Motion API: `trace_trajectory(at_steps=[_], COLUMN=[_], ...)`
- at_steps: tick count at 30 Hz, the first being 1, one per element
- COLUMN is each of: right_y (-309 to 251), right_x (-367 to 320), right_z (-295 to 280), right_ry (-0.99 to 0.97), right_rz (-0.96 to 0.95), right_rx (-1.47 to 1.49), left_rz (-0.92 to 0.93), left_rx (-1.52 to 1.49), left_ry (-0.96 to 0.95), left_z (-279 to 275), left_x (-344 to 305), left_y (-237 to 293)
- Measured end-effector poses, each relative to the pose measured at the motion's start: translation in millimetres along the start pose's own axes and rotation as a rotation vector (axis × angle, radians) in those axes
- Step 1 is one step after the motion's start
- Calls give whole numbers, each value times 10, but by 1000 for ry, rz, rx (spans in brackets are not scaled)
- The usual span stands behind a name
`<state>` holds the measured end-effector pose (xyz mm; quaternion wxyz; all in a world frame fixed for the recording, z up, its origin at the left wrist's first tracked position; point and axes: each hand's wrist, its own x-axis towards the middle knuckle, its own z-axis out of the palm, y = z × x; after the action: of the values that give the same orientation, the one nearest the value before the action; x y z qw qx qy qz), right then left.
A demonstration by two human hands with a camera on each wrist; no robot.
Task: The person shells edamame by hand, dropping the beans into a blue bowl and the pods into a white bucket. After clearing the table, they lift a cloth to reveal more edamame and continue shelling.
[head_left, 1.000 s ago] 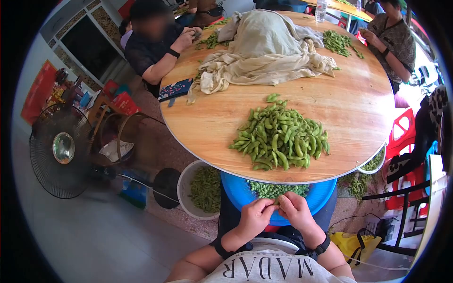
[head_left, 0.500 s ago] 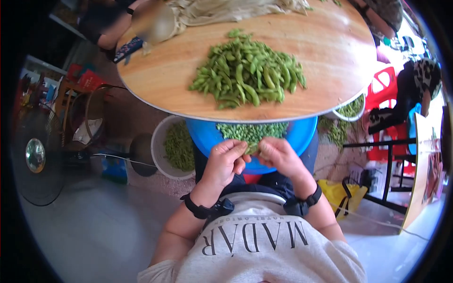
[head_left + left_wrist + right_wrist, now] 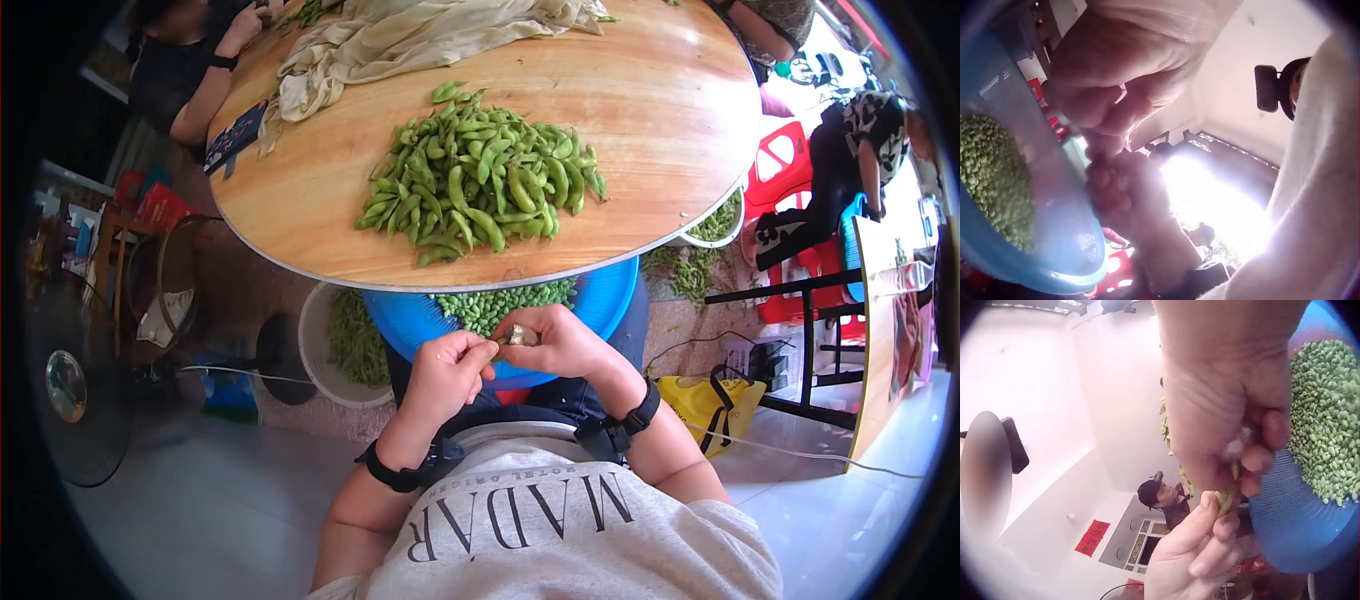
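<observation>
In the head view my left hand [image 3: 445,372] and right hand [image 3: 560,342] meet over a blue basket [image 3: 395,322]. A green soybean pod [image 3: 1225,501] spans their fingertips in the right wrist view. My left thumb and fingers pinch one end, while the curled right fingers hold the other. Something small and pale [image 3: 1235,447] shows inside the right hand. Shelled green beans [image 3: 1329,419] fill part of the basket below. A heap of unshelled pods [image 3: 480,180] lies on the round wooden table [image 3: 650,170] just beyond.
A white bucket of pods [image 3: 318,350] stands left of the basket, and another pale container [image 3: 735,225] sits right, under the table edge. Cream cloth [image 3: 400,50] covers the table's far side. A fan [image 3: 75,390] stands left; a yellow bag [image 3: 715,405] and red chairs [image 3: 785,165] are right.
The head view has tilted down and shifted, so the table heap sits higher and further left. My hands were slightly apart with a pod between them; now they are close together, the right turned inward.
</observation>
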<state>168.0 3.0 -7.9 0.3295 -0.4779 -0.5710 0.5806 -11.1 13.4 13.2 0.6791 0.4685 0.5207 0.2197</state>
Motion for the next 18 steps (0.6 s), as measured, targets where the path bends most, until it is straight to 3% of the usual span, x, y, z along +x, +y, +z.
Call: trace_trajectory(at_steps=[5, 7, 8, 9, 11, 13, 17, 18], right_y=[107, 170, 280, 346, 399, 494, 501, 431], right_x=[67, 95, 120, 144, 145, 141, 246, 221], right_z=[31, 28, 28, 31, 21, 10, 26, 31], right_ry=[57, 173, 224, 277, 295, 269, 224, 200], right_rz=[85, 27, -24, -81, -103, -43, -61, 21], right_rx=[-12, -176, -242, -302, -442, -566, -470, -474], left_rz=[235, 298, 446, 294, 315, 283, 677, 763], left_rx=[255, 349, 495, 603, 1006, 1139, 919, 932], left_ry=[86, 171, 258, 285, 406, 580, 629, 645], left_z=[-80, -226, -341, -453, -687, -788, -911, -884], left_x=[28, 36, 40, -52, -175, -243, 56, 179], left_y=[-124, -195, -228, -94, 0, 189, 637, 743])
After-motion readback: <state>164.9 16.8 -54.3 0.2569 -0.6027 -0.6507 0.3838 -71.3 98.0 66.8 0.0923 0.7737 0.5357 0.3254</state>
